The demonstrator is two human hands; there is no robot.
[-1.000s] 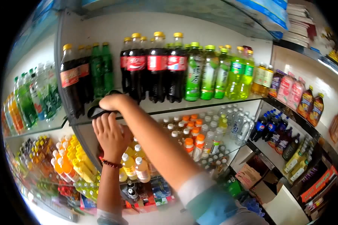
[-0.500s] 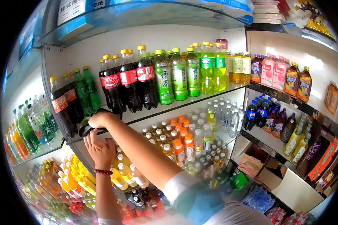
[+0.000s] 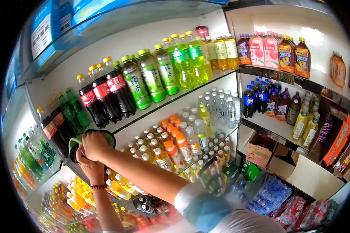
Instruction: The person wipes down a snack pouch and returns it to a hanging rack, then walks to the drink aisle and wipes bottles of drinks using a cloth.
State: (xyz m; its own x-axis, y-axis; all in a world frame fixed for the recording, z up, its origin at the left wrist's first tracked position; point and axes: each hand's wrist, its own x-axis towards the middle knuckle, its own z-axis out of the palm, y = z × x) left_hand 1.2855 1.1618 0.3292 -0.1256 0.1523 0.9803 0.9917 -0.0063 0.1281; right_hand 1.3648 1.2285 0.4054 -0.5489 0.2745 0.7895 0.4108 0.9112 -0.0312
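A black and green item (image 3: 74, 145), perhaps a cap or cloth, is at the shelf edge near the left upright. My right hand (image 3: 95, 145) reaches across and is closed on its upper part. Just below, my left hand (image 3: 90, 165), with a beaded bracelet (image 3: 98, 186) on the wrist, has its fingers curled against the same item and touches my right hand. Behind the hands stand green bottles (image 3: 72, 112) and dark cola bottles (image 3: 52, 128); more cola bottles with red labels (image 3: 101, 91) stand to the right.
Green tea bottles (image 3: 149, 77) line the same glass shelf. Juice and water bottles fill the shelf below, with orange-capped ones (image 3: 174, 153) among them. Another shelf unit at right holds pink cartons or bottles (image 3: 256, 50) and Pepsi bottles (image 3: 248, 99). Wrapped water packs (image 3: 270, 196) lie low.
The view has swung to the right, so the shelves appear shifted left and tilted. Both hands stay at the black and green item, which now shows more of its green part.
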